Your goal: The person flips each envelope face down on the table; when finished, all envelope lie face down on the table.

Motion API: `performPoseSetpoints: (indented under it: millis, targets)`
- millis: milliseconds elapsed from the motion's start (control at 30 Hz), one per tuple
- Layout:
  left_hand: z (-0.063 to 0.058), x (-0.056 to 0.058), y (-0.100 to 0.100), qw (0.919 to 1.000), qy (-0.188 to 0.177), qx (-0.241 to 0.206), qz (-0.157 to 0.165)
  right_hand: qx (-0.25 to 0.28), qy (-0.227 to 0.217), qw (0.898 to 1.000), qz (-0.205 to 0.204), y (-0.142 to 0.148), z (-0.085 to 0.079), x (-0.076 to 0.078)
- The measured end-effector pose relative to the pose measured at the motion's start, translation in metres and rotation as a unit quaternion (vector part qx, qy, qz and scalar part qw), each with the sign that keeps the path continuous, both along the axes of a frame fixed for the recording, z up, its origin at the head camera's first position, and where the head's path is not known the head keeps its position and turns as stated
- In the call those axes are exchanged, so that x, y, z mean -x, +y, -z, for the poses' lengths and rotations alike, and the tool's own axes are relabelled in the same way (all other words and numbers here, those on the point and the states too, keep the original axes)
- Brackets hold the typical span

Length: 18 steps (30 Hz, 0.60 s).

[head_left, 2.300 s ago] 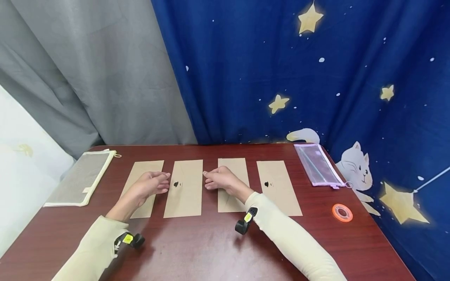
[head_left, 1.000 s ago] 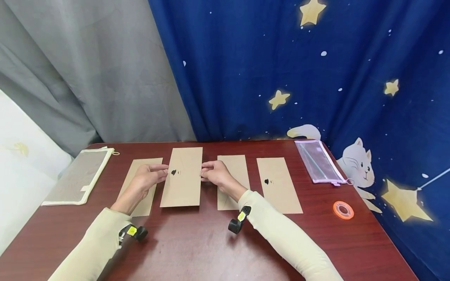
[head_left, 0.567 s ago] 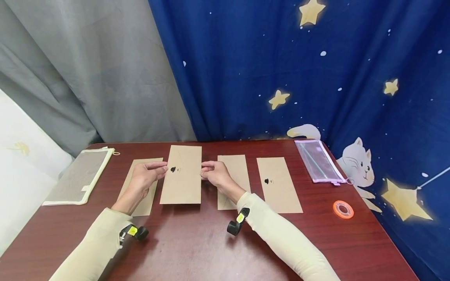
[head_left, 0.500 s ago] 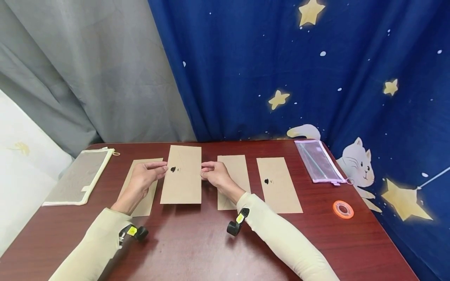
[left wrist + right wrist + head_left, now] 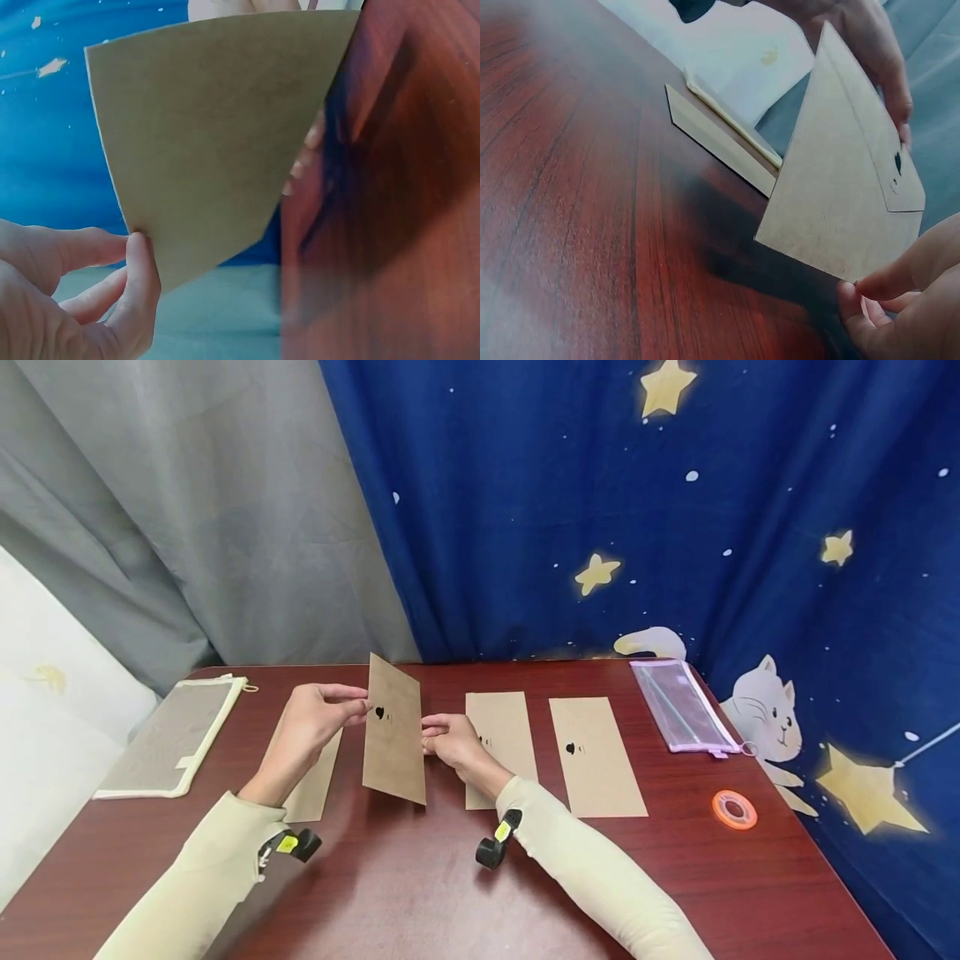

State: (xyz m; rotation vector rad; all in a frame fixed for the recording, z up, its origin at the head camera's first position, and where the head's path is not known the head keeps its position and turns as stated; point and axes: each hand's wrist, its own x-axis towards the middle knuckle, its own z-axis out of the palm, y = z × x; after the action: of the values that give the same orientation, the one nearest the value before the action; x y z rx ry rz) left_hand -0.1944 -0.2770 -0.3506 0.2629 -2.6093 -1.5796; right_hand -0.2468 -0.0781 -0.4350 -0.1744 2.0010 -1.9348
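Note:
A brown kraft paper envelope [image 5: 393, 743] with a small black hat print is held up over the table, tilted on its long edge with its left side raised. My left hand [image 5: 311, 722] pinches its left edge between thumb and fingers, plain in the left wrist view, where the envelope's blank back [image 5: 217, 135] shows. The right hand [image 5: 453, 743] pinches the opposite edge; in the right wrist view its fingertips [image 5: 851, 292] grip the near border. Another envelope [image 5: 315, 785] lies partly under my left forearm. Two more envelopes, one [image 5: 498, 718] partly behind my right hand and one [image 5: 598, 760] further right, lie flat.
A cream-edged mesh zip pouch [image 5: 176, 735] lies at the table's left. On the right are a purple zip pouch [image 5: 682, 706] and an orange ring-shaped roll [image 5: 734, 810]. Curtains hang behind the table [image 5: 450, 893].
Both hands took hold of the second envelope from the left and lifted it off the table. Since half a second ago it has turned, its left side rising and its right side lowering.

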Motion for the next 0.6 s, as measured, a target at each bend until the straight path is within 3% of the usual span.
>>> performPoseSetpoints:
  millis: [233, 333, 400, 500, 600]
  targets:
    - [-0.011, 0.005, 0.003, 0.9992, -0.007, 0.039, 0.004, -0.011, -0.001, 1.0, -0.004, -0.002, 0.001, 0.0]
    - [-0.013, 0.006, 0.002, 0.9988, -0.008, 0.049, 0.004, -0.087, 0.049, 0.995, -0.009, -0.001, -0.004, 0.0]
    - [-0.013, 0.007, 0.002, 0.9984, -0.005, 0.056, 0.005, -0.156, 0.107, 0.982, -0.007, -0.001, -0.009, -0.002]
    - [-0.014, 0.007, 0.002, 0.9975, -0.002, 0.071, 0.004, -0.239, 0.213, 0.947, 0.004, -0.004, -0.024, -0.008]
    - [-0.014, 0.005, 0.002, 0.9955, -0.001, 0.095, 0.003, -0.252, 0.316, 0.915, 0.002, -0.01, -0.043, -0.023]
